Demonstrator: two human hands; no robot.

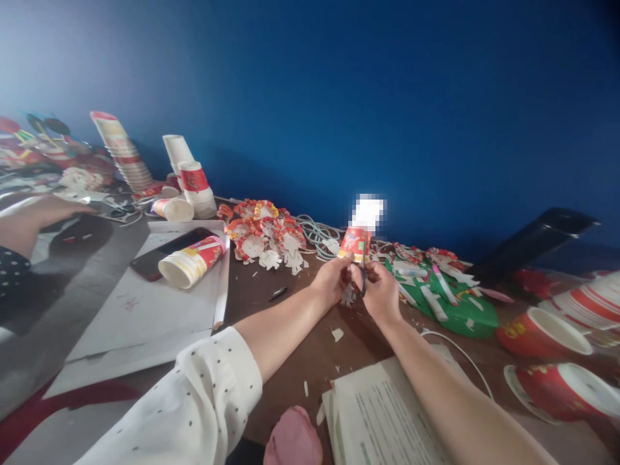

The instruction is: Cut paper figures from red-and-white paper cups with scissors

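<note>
My left hand (330, 282) is closed on a red printed paper cup (352, 243), held above the brown table in front of me. Beside it, my right hand (382, 290) grips a thin dark tool that looks like scissors (363, 274), upright against the cup's side. The fingers of both hands nearly meet at the cup's lower edge. A blurred white patch covers whatever is just above the cup. Under my hands lies a cut white paper piece (347, 297). To the left is a pile of cut red and white paper pieces (266, 232).
Stacked cups (196, 187) stand at the back left. Several nested cups (191, 261) lie by a dark phone (157, 258) on a white box lid (145, 310). Right are a green sheet (469, 316) and red paper bowls (542, 332). Another person's arm (43, 216) reaches in from the left.
</note>
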